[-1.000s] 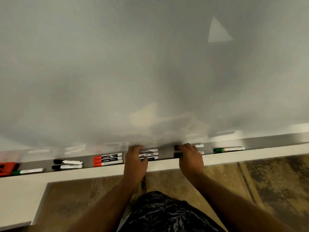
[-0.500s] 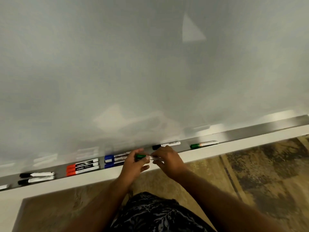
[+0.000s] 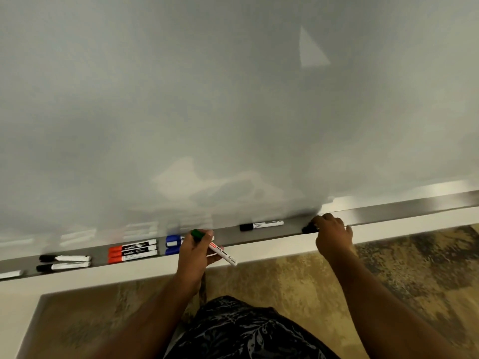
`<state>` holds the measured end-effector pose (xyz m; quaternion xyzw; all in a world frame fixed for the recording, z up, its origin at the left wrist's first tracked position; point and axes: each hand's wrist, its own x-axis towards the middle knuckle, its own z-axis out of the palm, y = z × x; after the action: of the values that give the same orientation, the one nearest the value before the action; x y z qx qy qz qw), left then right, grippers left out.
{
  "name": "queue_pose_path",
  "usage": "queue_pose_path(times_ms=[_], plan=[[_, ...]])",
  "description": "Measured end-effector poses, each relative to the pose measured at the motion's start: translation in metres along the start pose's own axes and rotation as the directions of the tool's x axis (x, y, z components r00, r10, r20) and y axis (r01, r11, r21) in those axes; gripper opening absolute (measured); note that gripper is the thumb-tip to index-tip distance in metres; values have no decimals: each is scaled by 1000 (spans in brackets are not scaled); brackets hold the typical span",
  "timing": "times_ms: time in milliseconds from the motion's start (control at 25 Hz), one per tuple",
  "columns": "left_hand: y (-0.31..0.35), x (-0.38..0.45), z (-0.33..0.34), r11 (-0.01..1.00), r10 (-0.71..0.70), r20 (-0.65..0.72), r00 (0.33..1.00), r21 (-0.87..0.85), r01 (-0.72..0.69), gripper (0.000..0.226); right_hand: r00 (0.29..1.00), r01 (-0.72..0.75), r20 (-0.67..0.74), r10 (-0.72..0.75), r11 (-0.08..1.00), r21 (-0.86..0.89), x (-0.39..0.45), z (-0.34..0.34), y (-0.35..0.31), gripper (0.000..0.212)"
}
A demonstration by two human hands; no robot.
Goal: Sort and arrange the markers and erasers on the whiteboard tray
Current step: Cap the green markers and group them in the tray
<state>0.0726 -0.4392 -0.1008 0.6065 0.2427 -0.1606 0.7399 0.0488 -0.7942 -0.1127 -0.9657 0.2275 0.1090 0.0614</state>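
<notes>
Fingers of my left hand (image 3: 193, 251) wrap a green-capped marker (image 3: 215, 248), clenched around its white barrel so the cap points up toward the whiteboard (image 3: 233, 99) and the tail hangs out over the ledge. My right hand (image 3: 333, 235) reaches farther right along the whiteboard tray (image 3: 414, 207), fingers curled down over a dark-capped marker (image 3: 308, 228) lying in the tray; only its cap shows, and I cannot tell whether I am grasping it yet or only touching it.

To do this step well, I judge I should pinch that marker mid-barrel, lift it clear of the lip, and lay it parallel beside its colour group.

Outward along the tray lie a lone black-capped marker (image 3: 261, 225), blue-capped markers (image 3: 173, 244) just beside my left hand, three orange-capped markers (image 3: 132, 251) stacked neatly, and two black-capped markers (image 3: 64, 263). All are smooth cylinders. No eraser shows. The tray is a brushed metal channel; the board is glossy and pale.
</notes>
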Motion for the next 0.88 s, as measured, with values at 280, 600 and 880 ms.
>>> queue_pose_path(times_ms=[280,600,880], plan=[[-3,3,-5,997,-14,-7,1000,76,15,10,938,303,99,-333,924,232,-6,-14,-48,19],[11,-18,-51,983,107,18,994,148,-108,33,662,545,5,-750,486,683,-85,-13,-229,32],[40,-19,-172,985,147,-373,916,-35,-172,21,585,558,50,-810,446,700,-118,5,-346,40]])
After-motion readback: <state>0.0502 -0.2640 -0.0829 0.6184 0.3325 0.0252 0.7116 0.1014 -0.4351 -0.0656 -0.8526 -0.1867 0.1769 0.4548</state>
